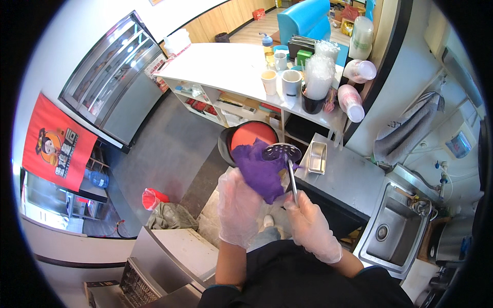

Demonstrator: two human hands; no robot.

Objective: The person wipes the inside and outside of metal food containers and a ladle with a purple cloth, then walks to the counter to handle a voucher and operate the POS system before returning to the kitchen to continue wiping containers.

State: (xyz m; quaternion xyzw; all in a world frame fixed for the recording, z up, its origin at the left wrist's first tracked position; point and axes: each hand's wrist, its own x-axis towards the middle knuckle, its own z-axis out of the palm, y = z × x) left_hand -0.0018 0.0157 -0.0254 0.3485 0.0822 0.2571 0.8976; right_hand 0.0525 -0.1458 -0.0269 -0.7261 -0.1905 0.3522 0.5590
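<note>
Both my hands wear clear plastic gloves. My right hand (310, 221) grips the metal handle of a slotted skimmer ladle (283, 151), its round perforated head pointing away from me. A purple cloth (258, 169) hangs beside and partly behind the ladle head. My left hand (238, 206) is raised at the cloth's lower left edge; its fingers are partly hidden, and whether they pinch the cloth is unclear. Beyond the cloth is a black bin with a red inside (252, 133).
At the right are a steel counter with a small metal pan (317, 158) and a steel sink (396, 227). A white counter (227, 61) holds cups and wrapped lids ahead. A steel appliance (181, 254) stands lower left, near a bulging dark bag (172, 216).
</note>
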